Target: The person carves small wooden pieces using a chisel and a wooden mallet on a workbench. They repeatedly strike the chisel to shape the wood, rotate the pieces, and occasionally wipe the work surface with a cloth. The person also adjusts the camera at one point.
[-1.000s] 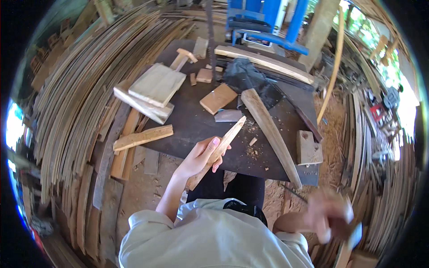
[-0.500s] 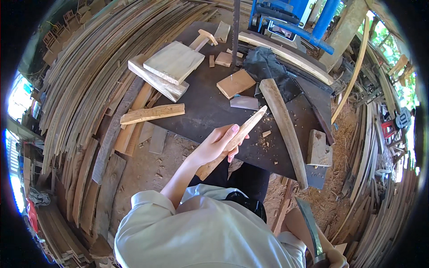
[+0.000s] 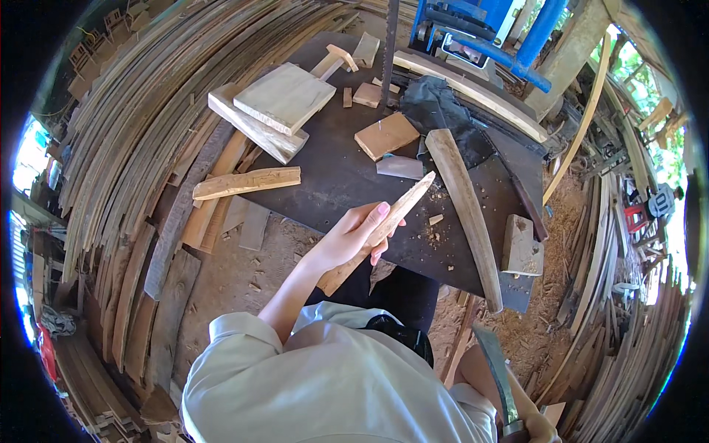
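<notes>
My left hand (image 3: 353, 238) is closed around a tapered wooden stick (image 3: 411, 198), its pointed end angled up and away over the dark worktable (image 3: 325, 193). The stick's thicker lower end comes out below the palm, near my lap. Low at the right, my right hand (image 3: 541, 428) grips a large knife (image 3: 493, 365) beside my body, its long, slightly curved blade pointing up. The handle is partly hidden by the fingers and the picture's edge. Just right of the stick's tip lies a long curved wood piece (image 3: 465, 214), with wood chips (image 3: 436, 220) between them.
Wood blocks (image 3: 386, 136) and a thick board (image 3: 284, 96) lie on the table, with a short stick (image 3: 247, 183) at its left edge. An upright saw blade (image 3: 388, 52) and blue machine (image 3: 473, 37) stand behind. Stacked planks (image 3: 162, 103) line the left.
The whole view has shifted slightly. The knife in my right hand is a little further left. My left hand keeps the same hold on the stick.
</notes>
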`<control>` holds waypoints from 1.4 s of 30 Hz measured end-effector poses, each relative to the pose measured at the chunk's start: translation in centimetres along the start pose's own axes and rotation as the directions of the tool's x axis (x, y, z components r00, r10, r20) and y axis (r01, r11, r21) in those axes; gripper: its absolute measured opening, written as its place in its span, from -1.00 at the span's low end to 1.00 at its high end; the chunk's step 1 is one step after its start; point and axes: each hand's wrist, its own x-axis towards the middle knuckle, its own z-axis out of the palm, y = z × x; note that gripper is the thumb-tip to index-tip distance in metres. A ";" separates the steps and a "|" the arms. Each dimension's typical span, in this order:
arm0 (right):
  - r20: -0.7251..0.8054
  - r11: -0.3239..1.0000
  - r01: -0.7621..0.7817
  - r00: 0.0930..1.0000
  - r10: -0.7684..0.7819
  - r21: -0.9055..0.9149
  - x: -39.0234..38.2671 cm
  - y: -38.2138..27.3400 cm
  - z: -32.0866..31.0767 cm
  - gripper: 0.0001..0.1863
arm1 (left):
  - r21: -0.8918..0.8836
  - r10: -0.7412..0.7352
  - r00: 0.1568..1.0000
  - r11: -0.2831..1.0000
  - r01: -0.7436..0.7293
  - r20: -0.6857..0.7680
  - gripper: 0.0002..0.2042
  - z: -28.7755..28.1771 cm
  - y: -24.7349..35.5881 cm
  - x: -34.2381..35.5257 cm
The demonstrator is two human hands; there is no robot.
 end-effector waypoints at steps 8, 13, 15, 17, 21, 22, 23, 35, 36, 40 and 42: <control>0.143 0.995 -0.080 0.986 0.089 -0.067 -0.1 -0.6 -0.6 -0.82 | 0.022 0.005 1.000 1.000 -0.005 -0.009 -0.49 -0.3 -0.1 -0.3; 0.115 0.995 -0.083 0.989 0.089 -0.051 0.2 -0.8 -0.5 -0.85 | 0.030 -0.001 1.000 1.000 0.001 -0.015 -0.50 -0.2 0.0 -0.3; 0.105 0.995 -0.090 0.990 0.095 -0.045 0.3 -0.5 -0.5 -0.85 | 0.051 0.000 1.000 0.999 0.001 -0.027 -0.51 -0.2 -0.2 -0.4; 0.096 0.994 -0.095 0.990 0.100 -0.049 0.3 -0.5 -0.5 -0.85 | 0.069 0.004 1.000 0.998 -0.002 -0.029 -0.51 -0.3 -0.2 -0.5; 0.092 0.992 -0.118 0.988 0.123 -0.050 0.3 -0.6 -0.4 -0.83 | 0.064 0.015 1.000 0.998 -0.014 -0.024 -0.52 -0.1 -0.2 -0.4; 0.091 0.990 -0.127 0.987 0.131 -0.055 0.2 -0.6 -0.5 -0.82 | 0.060 0.014 1.000 0.998 -0.013 -0.024 -0.53 -0.2 -0.2 -0.4; 0.087 0.989 -0.139 0.986 0.144 -0.058 0.2 -0.6 -0.6 -0.82 | 0.052 0.006 1.000 0.999 -0.005 -0.027 -0.53 -0.2 -0.3 -0.4; 0.073 0.561 -0.704 0.593 0.802 -0.436 -1.5 -3.0 -3.5 -0.74 | -0.003 -0.027 0.995 1.000 0.026 -0.095 -0.54 0.8 -1.4 -0.3; -0.084 0.511 -0.722 0.612 0.787 -0.466 -2.9 -2.2 -2.6 -0.77 | 0.020 -0.017 0.996 1.000 0.019 -0.087 -0.54 0.9 -1.2 -0.3; -0.269 0.256 -0.828 0.428 0.863 -0.498 -5.6 0.6 -0.7 -0.87 | 0.043 -0.004 0.996 0.999 0.008 -0.092 -0.55 0.9 -1.8 -0.2; -0.274 0.167 -0.837 0.349 0.896 -0.521 -6.0 1.7 -0.8 -0.86 | 0.035 -0.004 0.995 0.999 0.007 -0.098 -0.57 0.8 -2.1 -0.2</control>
